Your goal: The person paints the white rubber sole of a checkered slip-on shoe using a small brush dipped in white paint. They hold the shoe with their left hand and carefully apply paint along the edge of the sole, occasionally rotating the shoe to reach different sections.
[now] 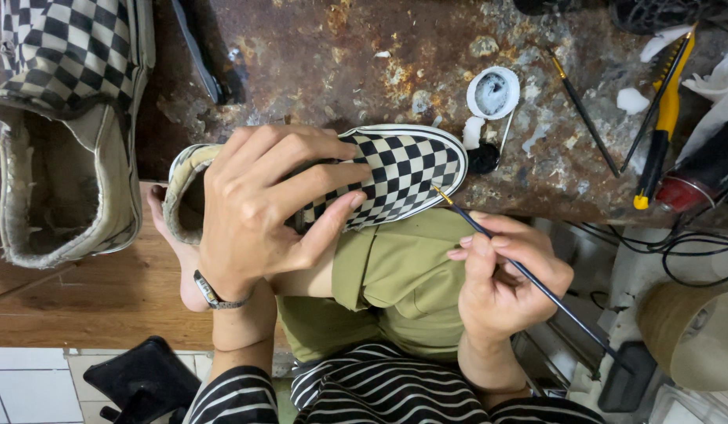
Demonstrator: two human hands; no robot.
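Shoe (403,173): checkered slip-on, on the knee at the bench edge.
Left hand (258,208): fingers wrapped over the shoe.
Right hand (501,279): pinching a brush (529,275) — tip at the shoe's sole.
Risk: a slipping grip could smear paint onto the checks.

A small repair workshop: rusty, paint-stained workbench (317,63), scattered brushes (583,114), a yellow-handled tool (660,133), tangled cables (686,243).

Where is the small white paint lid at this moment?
In the head view the white paint lid lies on the rusty table, upper right of centre, just beyond the toe of the checkered shoe and left of a spare brush.
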